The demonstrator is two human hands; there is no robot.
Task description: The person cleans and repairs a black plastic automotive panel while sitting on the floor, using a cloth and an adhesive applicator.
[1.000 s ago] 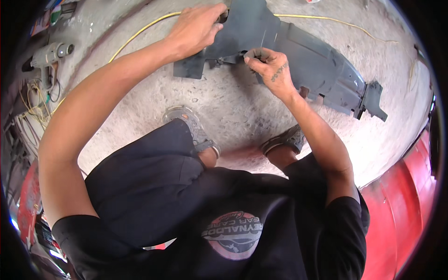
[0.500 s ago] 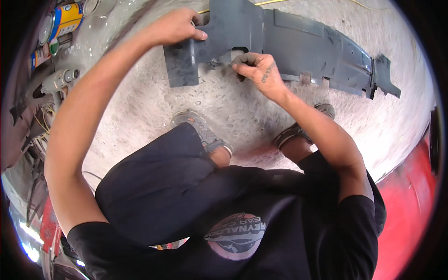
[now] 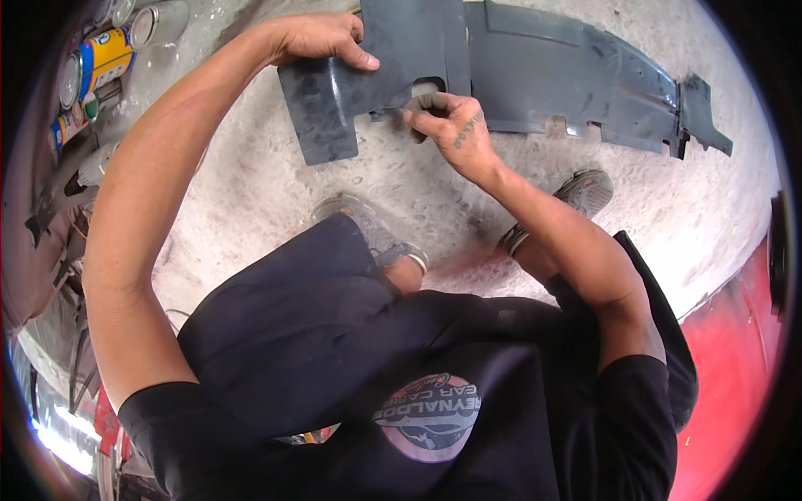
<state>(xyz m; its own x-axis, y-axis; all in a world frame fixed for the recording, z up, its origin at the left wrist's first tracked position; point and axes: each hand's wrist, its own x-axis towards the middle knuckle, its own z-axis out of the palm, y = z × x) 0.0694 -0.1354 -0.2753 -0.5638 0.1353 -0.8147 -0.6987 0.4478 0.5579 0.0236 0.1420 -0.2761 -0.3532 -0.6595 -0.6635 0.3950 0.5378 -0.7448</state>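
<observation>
As left hand (image 3: 322, 40) clasps panel (image 3: 535, 71), right hand (image 3: 455, 134) pinches its edge.

Dk-gray panel (image 3: 522, 71): R end higher in view vs. bef.

A concrete floor (image 3: 251, 192) is viewed steeply downward by the left of two head-worn fisheye cameras, a black T-shirt (image 3: 510, 401) caught close at the lower edge, the left hand (image 3: 326, 42) and right hand (image 3: 451, 131) framed farther off toward the top, the corners darkened by a round rim.
</observation>
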